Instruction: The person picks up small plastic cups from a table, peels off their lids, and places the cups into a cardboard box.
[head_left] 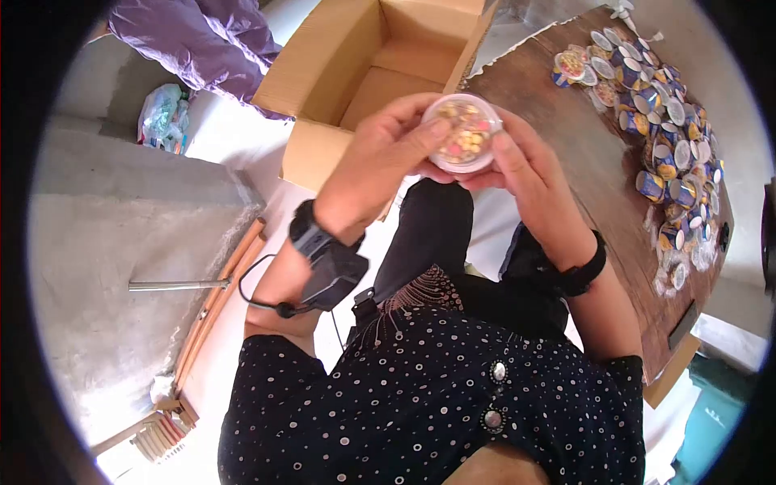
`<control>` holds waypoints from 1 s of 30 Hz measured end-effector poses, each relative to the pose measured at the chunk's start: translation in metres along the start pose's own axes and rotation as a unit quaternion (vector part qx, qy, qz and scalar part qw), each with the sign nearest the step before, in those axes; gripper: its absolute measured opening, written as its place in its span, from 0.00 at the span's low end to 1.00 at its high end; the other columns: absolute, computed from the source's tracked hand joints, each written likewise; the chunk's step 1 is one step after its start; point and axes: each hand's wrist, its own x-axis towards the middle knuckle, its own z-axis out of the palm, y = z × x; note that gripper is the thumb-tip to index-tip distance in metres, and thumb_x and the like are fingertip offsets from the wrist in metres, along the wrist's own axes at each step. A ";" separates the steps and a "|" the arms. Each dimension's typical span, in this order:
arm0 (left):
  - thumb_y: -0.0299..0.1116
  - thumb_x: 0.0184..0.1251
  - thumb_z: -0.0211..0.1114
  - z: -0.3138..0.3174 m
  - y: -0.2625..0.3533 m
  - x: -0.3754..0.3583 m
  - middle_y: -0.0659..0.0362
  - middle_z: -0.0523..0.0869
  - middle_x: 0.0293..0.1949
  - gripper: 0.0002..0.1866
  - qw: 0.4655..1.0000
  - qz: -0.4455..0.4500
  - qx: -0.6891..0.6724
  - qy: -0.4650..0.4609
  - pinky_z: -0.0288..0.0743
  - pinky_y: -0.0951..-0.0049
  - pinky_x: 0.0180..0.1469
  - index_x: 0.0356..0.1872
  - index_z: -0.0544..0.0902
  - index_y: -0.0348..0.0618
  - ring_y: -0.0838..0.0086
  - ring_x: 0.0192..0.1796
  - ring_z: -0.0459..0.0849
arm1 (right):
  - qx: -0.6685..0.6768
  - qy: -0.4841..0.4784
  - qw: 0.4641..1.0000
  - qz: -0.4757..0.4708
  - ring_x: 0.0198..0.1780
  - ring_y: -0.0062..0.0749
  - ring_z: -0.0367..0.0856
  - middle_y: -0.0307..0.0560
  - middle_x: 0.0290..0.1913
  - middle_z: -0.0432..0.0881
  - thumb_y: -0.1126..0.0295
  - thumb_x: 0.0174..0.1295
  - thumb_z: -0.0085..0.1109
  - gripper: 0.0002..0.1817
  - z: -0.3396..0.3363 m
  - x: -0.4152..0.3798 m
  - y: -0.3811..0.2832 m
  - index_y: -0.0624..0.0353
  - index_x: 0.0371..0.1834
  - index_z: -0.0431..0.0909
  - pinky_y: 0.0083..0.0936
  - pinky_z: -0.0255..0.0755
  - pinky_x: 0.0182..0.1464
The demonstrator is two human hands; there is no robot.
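A round cup with a clear lid [464,132] is held up in front of me, its top facing the camera. Yellow and pink pieces show through the lid. My left hand [384,145] grips it from the left, with the thumb lying over the lid's edge. From the other side my right hand [524,162] holds the rim, thumb on the front. The fingers behind the cup are partly hidden, and so is the cup's side wall.
An open cardboard box [323,149] stands just beyond my hands. On the wooden table [558,121] at right lies a pile of blue-and-yellow cups [651,186] with clear lids. Purple cloth [162,40] hangs at upper left; orange pipes [214,307] run along the wall.
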 end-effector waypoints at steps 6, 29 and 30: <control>0.39 0.73 0.52 -0.067 0.009 -0.013 0.53 0.80 0.50 0.24 0.998 -0.035 -0.012 0.057 0.81 0.69 0.47 0.61 0.67 0.32 0.70 0.49 0.82 | 0.061 -0.032 0.998 0.009 0.42 0.23 0.79 0.48 0.46 0.77 0.57 0.70 0.48 0.29 0.039 0.041 0.031 0.69 0.64 0.59 0.20 0.76 0.44; 0.29 0.63 0.61 -0.297 -0.103 0.171 0.57 0.74 0.58 0.27 0.806 -0.440 0.334 -0.211 0.78 0.75 0.49 0.64 0.65 0.39 0.74 0.55 0.77 | -0.121 -0.277 0.937 0.177 0.41 0.36 0.84 0.53 0.45 0.80 0.73 0.60 0.60 0.17 -0.036 0.040 0.099 0.65 0.52 0.71 0.28 0.76 0.44; 0.28 0.63 0.60 -0.292 -0.107 0.175 0.57 0.74 0.59 0.28 0.762 -0.479 0.376 -0.220 0.78 0.75 0.50 0.64 0.65 0.39 0.73 0.55 0.76 | -0.107 -0.271 0.938 0.186 0.40 0.36 0.84 0.52 0.44 0.80 0.73 0.60 0.60 0.17 -0.038 0.040 0.101 0.64 0.51 0.71 0.27 0.76 0.44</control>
